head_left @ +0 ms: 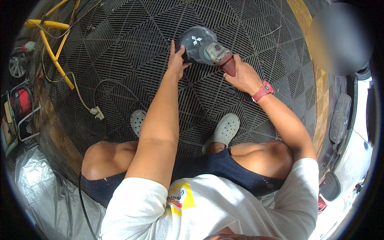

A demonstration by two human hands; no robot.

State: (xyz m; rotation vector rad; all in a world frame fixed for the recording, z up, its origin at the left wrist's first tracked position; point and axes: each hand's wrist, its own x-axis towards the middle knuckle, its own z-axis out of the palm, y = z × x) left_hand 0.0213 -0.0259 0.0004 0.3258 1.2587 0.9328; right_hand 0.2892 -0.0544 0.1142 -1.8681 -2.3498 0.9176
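A round dark cover (187, 44) with a scuffed face and a small silver emblem is held just above the floor, far in front of me. My left hand (177, 60) grips its left edge, thumb near the face and fingers around the rim. My right hand (243, 76) is wrapped around the red body of an angle grinder (227, 64). The grinder's greenish disc (208, 54) lies over the right side of the cover; whether it touches or spins cannot be told. A red watch (263, 91) is on my right wrist.
Black slatted tiles (132, 44) cover the floor. To the left are a yellow tubular frame (50, 44), a pale cable with a power socket (96, 113) and a red bag (21, 100). Silver sheeting (40, 192) lies lower left. Tyres (341, 118) and a white car (358, 148) stand right.
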